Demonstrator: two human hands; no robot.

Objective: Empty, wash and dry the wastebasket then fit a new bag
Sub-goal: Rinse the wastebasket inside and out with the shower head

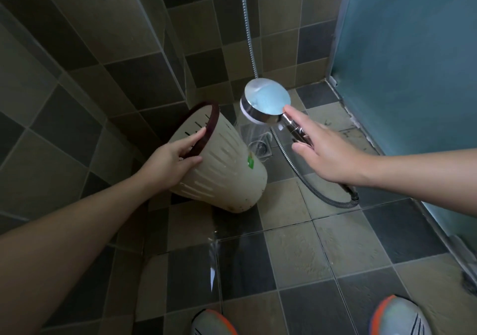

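Observation:
A cream slotted wastebasket (227, 169) with a dark brown rim is held tilted above the tiled floor, its mouth turned up and to the left. My left hand (173, 159) grips that rim, fingers inside and thumb on the outer wall. My right hand (325, 151) holds the chrome handle of a shower head (265, 102), index finger stretched along it. Water sprays down from the head's face next to the basket's wall. No bag shows in the basket.
A square floor drain (260, 146) lies under the spray. The metal hose (304, 180) loops over the floor and climbs the tiled corner. A frosted glass panel (413, 63) stands at the right. A trickle of water runs toward my two shoes (400, 316).

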